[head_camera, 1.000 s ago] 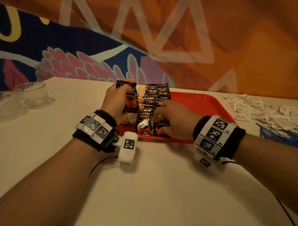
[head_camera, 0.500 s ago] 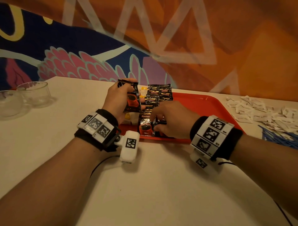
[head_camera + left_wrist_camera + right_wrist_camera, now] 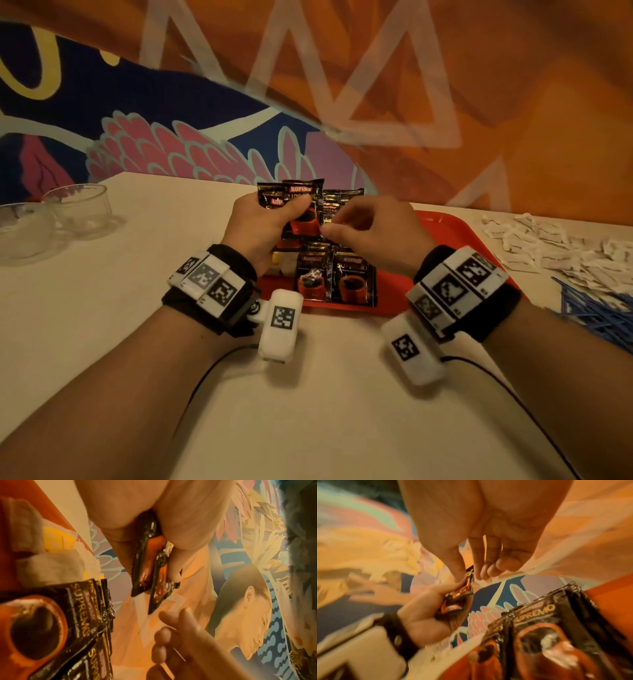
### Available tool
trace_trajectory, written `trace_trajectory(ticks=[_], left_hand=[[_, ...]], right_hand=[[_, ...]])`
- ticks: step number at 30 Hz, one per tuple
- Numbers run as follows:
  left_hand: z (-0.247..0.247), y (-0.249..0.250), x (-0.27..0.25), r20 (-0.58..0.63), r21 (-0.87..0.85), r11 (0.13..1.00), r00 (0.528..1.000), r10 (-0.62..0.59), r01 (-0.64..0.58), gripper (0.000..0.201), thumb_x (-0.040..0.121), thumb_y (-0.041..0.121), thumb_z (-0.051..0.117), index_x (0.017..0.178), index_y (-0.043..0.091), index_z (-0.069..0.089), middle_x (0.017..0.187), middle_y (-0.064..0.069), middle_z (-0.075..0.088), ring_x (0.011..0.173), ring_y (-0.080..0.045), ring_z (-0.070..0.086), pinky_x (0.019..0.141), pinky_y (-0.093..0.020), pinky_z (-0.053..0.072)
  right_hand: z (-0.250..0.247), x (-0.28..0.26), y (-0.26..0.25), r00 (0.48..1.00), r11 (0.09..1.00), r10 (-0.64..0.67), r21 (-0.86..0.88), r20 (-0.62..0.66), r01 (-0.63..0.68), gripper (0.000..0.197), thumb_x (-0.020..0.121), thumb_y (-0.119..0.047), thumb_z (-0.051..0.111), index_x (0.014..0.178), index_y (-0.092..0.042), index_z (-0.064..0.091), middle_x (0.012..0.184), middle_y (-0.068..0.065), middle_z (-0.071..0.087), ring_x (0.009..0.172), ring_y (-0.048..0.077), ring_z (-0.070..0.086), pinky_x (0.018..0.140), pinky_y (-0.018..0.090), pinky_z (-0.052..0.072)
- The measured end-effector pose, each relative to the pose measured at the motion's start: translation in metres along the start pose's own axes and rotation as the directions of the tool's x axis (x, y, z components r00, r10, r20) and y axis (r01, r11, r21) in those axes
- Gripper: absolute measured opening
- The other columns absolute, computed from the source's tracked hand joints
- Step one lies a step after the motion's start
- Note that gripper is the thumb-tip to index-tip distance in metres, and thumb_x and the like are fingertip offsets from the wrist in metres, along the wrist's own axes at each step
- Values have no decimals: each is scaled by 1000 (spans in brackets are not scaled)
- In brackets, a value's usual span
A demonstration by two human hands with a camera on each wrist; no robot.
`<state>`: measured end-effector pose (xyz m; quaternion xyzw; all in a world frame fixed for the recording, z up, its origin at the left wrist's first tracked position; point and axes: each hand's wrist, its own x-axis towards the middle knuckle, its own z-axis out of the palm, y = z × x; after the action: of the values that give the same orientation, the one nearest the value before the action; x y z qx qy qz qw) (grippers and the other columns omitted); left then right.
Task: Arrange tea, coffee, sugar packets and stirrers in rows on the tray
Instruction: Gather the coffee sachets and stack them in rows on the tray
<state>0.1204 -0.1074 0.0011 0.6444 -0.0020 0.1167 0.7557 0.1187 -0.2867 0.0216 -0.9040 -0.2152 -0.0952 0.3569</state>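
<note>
Comparing head view: a second ago my right hand (image 3: 373, 236) presses on the near coffee sachets on the tray (image 3: 442, 222); now it is lifted and reaches for the stack in my left hand (image 3: 260, 226).
Head, left fingers: curled round a small stack of coffee sachets (image 3: 301, 209), held upright over the tray's left part.
Head, right fingers: thumb and forefinger close at the stack's edge; I judge a pinch starting, one sachet about to be drawn off.
Head, laid rows: two columns of black sachets (image 3: 337, 274) lie flat on the tray, nearest pair uncovered now; I judge the coffee rows part done.
Head, pending: white sugar packets (image 3: 548, 243) and blue stirrers (image 3: 596, 308) lie on the table (image 3: 325, 411), right of the tray, not yet arranged.
Left wrist view: left fingers (image 3: 180, 520) clamp two or three sachets (image 3: 149, 566) edge-on; pale tea bags with yellow tags (image 3: 56, 543) lie on the tray beside the coffee.
Right wrist view: blurred; right thumb (image 3: 453, 561) touches the top sachet (image 3: 464, 588).
Surface: pale matte tabletop; two glass bowls (image 3: 54, 219) far left.
Room: painted mural wall (image 3: 342, 85), orange and blue.
</note>
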Motion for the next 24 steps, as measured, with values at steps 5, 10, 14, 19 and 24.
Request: trace_trajectory(ticks=[5,10,14,19,24], left_hand=[[11,1,-9,84,-33,998,995,52,-49,11,89,10,71,100,11,71,91,-10,76,85,-27,74,73,-43,60],[11,5,-8,74,-154,988,997,37,-25,27,91,19,70,114,5,65,101,-15,72,92,-32,72,76,-44,60],[12,5,-5,61,-134,991,998,15,-7,14,93,4,61,102,13,67,84,-6,71,77,-21,71,64,-35,58],[11,3,-3,22,-123,991,999,49,-46,11,91,3,65,99,11,65,83,-8,70,75,-22,71,64,-35,59],[4,2,2,-66,-58,994,994,87,-91,8,89,12,72,96,9,67,86,-8,72,82,-27,73,75,-42,59]], right_hand=[[13,1,5,997,935,70,349,-12,-62,14,80,-32,80,86,-23,71,82,-4,73,76,9,70,63,26,52],[11,4,9,999,977,5,213,-48,6,8,81,-24,80,84,-26,74,82,-11,73,80,3,67,76,21,51],[9,3,3,997,997,-61,45,-56,64,10,81,-20,79,90,-23,78,78,-16,68,71,-10,58,63,0,38],[11,1,-4,998,997,-49,55,-39,51,2,81,-22,80,81,-22,77,71,-15,67,64,-8,57,58,3,38],[15,0,-9,998,1000,3,8,60,-3,16,85,-27,75,73,-17,73,72,-6,69,65,2,58,56,15,38]])
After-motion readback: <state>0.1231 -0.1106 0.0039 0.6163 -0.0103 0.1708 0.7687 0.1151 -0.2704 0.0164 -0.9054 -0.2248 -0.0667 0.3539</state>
